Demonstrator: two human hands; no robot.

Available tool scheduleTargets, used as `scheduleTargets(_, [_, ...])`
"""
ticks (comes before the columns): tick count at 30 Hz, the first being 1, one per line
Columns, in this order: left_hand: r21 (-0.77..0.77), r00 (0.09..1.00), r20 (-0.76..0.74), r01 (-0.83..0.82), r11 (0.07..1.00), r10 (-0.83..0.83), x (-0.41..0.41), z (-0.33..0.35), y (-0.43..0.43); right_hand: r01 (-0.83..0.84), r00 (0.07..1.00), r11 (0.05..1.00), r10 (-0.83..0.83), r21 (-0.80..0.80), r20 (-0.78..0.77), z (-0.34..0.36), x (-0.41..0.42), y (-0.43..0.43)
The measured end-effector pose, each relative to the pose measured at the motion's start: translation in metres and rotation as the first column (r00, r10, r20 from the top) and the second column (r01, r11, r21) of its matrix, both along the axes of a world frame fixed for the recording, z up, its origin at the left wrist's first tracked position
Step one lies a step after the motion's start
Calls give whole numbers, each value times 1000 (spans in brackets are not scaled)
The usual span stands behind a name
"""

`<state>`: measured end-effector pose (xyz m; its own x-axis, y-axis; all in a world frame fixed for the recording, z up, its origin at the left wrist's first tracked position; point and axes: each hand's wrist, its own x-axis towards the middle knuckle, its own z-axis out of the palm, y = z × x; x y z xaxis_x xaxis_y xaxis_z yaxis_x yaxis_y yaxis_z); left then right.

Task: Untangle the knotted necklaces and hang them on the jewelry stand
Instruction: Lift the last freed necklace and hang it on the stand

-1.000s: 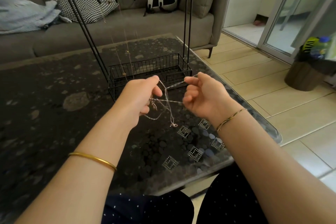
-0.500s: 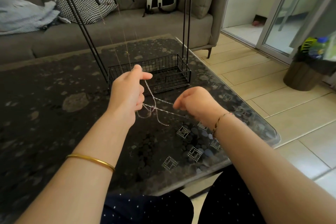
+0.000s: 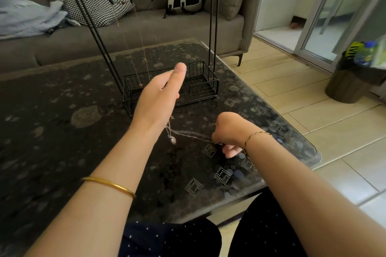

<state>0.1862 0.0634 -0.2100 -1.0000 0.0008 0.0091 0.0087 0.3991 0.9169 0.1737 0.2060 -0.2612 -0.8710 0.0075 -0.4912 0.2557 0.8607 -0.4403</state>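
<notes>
Knotted necklaces (image 3: 192,134) in the air over the glass table (image 3: 62,131), just below picture centre: thin silvery strands pulled into a line, a small pendant (image 3: 173,141) dangling at the 9 o'clock end. 3 o'clock end clenched in the right hand (image 3: 229,131), knuckles up, fingers (image 3: 229,151) curled under. Other end hung from beneath the left hand (image 3: 158,96); one finger (image 3: 179,71) straight, pointing toward 1 o'clock; the rest hidden behind the hand's back, so cannot tell whether grasping the strands or merely carrying them. At 12 o'clock of the hands, standing on the table: black wire jewelry stand (image 3: 200,87), basket-shaped at the foot, fine gold chains (image 3: 144,59) hanging from its top bar. Plain bangle (image 3: 108,184) on the left forearm, thread bracelet (image 3: 258,134) on the right wrist. Farther off at 12 o'clock, grey sofa (image 3: 167,33) with houndstooth cushion (image 3: 94,4); at 3 o'clock, a bin (image 3: 346,85) on the tiled floor (image 3: 292,100).
</notes>
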Motion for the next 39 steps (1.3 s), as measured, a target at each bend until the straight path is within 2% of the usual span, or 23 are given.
scheduleTargets(2, [-2, 998, 7, 68, 998, -68, -1, -1, 1, -11, 1000, 999, 11, 39, 8, 0, 0, -1])
scheduleTargets(4, [34, 990, 50, 127, 991, -128, -2, 1, 1, 16, 990, 999, -11, 28, -144, 1, -3, -1])
scheduleTargets(5, [74, 986, 70, 148, 986, -153, -3, 1, 1, 35, 971, 999, -43, -37, -237, 3, -4, -3])
scheduleTargets(6, [120, 980, 84, 170, 978, -181, -4, 1, 1, 60, 950, 982, -110, -176, -292, 5, -5, -5])
scheduleTargets(8, [197, 969, 88, 212, 957, -233, -3, 1, 1, 84, 948, 836, -235, -542, -216, 11, -3, -9])
scheduleTargets(9, [226, 964, 87, 225, 948, -250, -3, 1, 1, 88, 959, 758, -240, -646, -151, 13, -2, -11])
scheduleTargets(10, [251, 962, 90, 230, 940, -259, -3, 1, 1, 68, 971, 722, -206, -688, -121, 16, 0, -12])
scheduleTargets(12, [281, 957, 94, 237, 930, -273, -5, 0, 0, 30, 975, 723, -173, -690, -139, 15, 3, -12])
scheduleTargets(15, [257, 953, 91, 258, 931, -289, -6, -1, -2, 92, 938, 695, -300, -713, -172, 14, 0, -11])
scheduleTargets(17, [210, 960, 101, 235, 949, -260, -7, -2, -2, 157, 883, 601, -441, -784, -161, 15, -2, -9])
scheduleTargets(19, [122, 976, 115, 173, 977, -187, -7, -3, -2, 179, 826, 449, -552, -876, -114, 16, -4, -5])
scheduleTargets(22, [-32, 991, 115, 74, 997, -70, -11, -9, -3, 172, 778, 214, -628, -962, -1, 21, -4, -3])
scheduleTargets(24, [-65, 992, 121, 40, 997, -32, -13, -14, -5, 160, 757, 70, -649, -985, 77, 22, -4, -3])
scheduleTargets(26, [-85, 991, 137, 13, 996, -1, -14, -17, -6, 167, 734, -23, -664, -986, 140, 22, -5, -2])
scheduleTargets(27, [-87, 989, 146, -7, 996, 20, -15, -19, -6, 181, 726, -33, -670, -983, 157, 23, -5, -1])
scheduleTargets(28, [-84, 987, 155, -31, 996, 44, -17, -20, -6, 198, 721, -12, -675, -980, 154, 23, -5, 0])
scheduleTargets(30, [-55, 980, 171, -91, 994, 100, -21, -23, -7, 225, 713, 118, -697, -967, 81, 22, -5, 1])
scheduleTargets(34, [79, 959, 194, -227, 971, 208, -27, -26, -12, 273, 649, 538, -715, -797, -260, 17, -6, 2])
scheduleTargets(35, [110, 953, 201, -254, 961, 228, -28, -26, -14, 282, 641, 611, -694, -740, -329, 16, -6, 2])
scheduleTargets(37, [146, 948, 202, -279, 949, 248, -28, -26, -16, 295, 635, 674, -668, -678, -388, 14, -6, 3])
scheduleTargets(39, [109, 956, 166, -261, 959, 241, -28, -26, -16, 308, 624, 679, -673, -667, -396, 13, -6, 4])
